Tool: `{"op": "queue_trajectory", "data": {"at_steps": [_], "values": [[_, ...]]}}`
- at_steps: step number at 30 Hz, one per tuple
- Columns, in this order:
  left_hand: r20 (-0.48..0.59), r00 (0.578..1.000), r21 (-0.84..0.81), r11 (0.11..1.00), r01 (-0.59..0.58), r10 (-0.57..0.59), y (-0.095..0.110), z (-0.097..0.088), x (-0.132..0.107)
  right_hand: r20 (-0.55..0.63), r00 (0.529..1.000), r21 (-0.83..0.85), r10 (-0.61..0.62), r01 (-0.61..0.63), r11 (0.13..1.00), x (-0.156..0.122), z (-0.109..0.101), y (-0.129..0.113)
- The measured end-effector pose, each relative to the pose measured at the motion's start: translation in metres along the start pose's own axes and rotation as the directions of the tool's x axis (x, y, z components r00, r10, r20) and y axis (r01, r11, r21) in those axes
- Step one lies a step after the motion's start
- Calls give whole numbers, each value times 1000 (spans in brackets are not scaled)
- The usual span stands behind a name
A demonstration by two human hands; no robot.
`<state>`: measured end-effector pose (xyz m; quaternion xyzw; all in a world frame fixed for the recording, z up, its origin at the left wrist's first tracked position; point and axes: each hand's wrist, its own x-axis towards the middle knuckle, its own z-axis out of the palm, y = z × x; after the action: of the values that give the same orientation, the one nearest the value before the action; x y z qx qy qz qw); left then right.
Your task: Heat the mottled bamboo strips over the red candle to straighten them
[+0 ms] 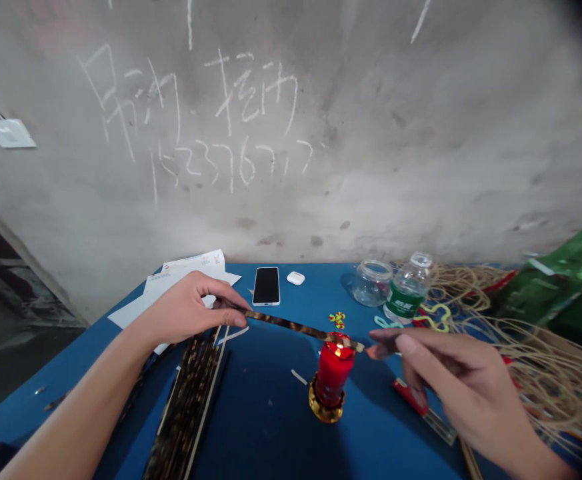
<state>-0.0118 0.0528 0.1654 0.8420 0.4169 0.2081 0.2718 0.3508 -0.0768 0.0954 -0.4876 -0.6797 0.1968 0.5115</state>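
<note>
A thin dark mottled strip (291,326) stretches across the blue table (261,427), held at both ends. My left hand (191,308) pinches its left end, fingers closed. My right hand (451,373) pinches the right end, fingers closed around it. The strip's right part passes just over the flame of a lit red candle (333,373) in a gold holder. A bundle of similar dark strips (191,400) lies on the table below my left hand.
White papers (175,280), a phone (266,285) and a white earbud case (295,278) lie at the back. A glass jar (371,282) and a plastic bottle (407,288) stand right of centre. Rattan strands (535,360) and green bottles (555,280) fill the right. A concrete wall stands behind.
</note>
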Motion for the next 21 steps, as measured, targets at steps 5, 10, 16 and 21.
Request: {"op": "queue_trajectory", "data": {"at_steps": [5,10,16,21], "values": [[1,1000,10,1000,0,0,-5,0,-1,35,988,212,147,-151,965,2,-4,7],[2,1000,17,1000,9,-9,-6,0,-2,40,987,282,157,-162,946,4,0,5],[-4,1000,24,1000,8,-8,-9,-1,-1,14,989,263,149,-147,954,6,1,4],[-1,1000,17,1000,-3,3,-10,-2,-1,20,982,305,186,-183,934,7,3,3]]}}
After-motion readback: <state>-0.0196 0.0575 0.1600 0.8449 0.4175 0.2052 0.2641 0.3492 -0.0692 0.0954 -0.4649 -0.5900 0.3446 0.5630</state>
